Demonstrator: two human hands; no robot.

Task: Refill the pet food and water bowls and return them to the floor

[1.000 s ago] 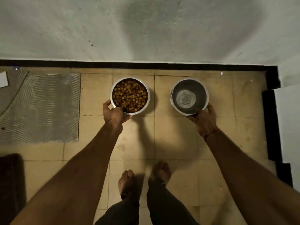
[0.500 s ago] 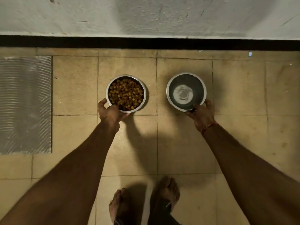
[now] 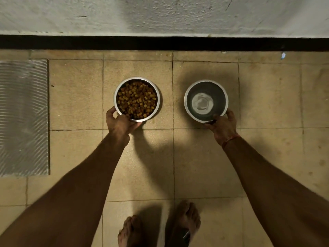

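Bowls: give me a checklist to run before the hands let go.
1. Food bowl filled with kibble: ok.
2. Water bowl holds water: cannot tell, only a pale glare shows inside.
3. Left hand grips the food bowl's near rim: ok.
4. Right hand grips the water bowl's near rim: ok.
5. Both bowls resting flat on the floor: cannot tell.
6. Bowls apart, not touching: ok.

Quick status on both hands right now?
Left hand: grips the near rim of the food bowl.
Right hand: grips the near rim of the water bowl.
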